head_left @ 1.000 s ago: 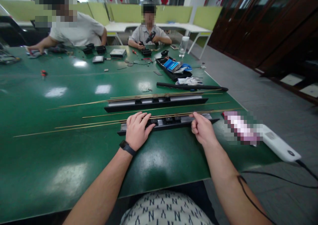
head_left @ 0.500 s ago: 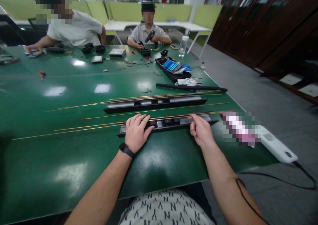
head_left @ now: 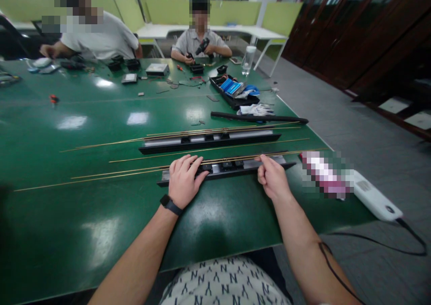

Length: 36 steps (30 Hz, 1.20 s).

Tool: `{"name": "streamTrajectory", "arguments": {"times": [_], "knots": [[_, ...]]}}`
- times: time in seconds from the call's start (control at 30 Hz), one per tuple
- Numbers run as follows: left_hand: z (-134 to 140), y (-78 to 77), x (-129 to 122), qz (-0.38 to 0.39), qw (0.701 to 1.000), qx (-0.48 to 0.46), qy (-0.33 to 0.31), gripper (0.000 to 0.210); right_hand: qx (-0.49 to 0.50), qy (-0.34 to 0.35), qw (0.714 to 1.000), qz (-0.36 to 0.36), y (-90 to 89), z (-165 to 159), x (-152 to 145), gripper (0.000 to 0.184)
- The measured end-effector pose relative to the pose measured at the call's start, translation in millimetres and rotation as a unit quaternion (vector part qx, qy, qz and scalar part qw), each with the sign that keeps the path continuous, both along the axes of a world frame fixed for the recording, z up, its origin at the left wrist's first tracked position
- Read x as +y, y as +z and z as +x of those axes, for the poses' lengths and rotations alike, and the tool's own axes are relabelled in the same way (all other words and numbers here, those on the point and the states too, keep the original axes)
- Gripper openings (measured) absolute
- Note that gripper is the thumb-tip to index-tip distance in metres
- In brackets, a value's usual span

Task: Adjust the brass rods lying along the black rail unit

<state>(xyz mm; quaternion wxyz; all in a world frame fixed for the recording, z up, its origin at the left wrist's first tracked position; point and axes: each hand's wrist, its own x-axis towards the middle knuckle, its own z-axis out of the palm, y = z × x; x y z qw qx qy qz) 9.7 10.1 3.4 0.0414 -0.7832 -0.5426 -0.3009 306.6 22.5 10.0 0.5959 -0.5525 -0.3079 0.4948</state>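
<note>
A long black rail [head_left: 251,170] with a silver-grey inner face and dark blocks inside lies across the table before me. Thin brass-coloured rods [head_left: 116,174] run along its top and stick out past its left end. Over the rail's left part rests my left hand [head_left: 184,179], fingers stretched across rods and rail, thumb apart. My right hand [head_left: 271,174] is closed in a pinch at a rod above the rail's right part; its fingertips partly hide the contact.
Behind lie a second rail [head_left: 208,142] with rods, a black bar [head_left: 259,117], white gloves [head_left: 256,110] and a black tray [head_left: 232,99] of blue items. A white power strip [head_left: 373,195] sits at right. Across the table, one person holds a black power tool [head_left: 202,46]; another sits left.
My hands keep their places on the rail and rod. The person at far left has raised a hand off the items on the table. The view has shifted slightly.
</note>
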Motion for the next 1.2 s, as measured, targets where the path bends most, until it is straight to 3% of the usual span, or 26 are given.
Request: {"name": "streamTrajectory", "arguments": {"times": [1.2], "knots": [[0.5, -1.4, -1.0, 0.009, 1.000, 0.003, 0.004, 0.044, 0.015, -0.004, 1.000, -0.008, -3.1, 1.3, 0.4, 0.043]]}}
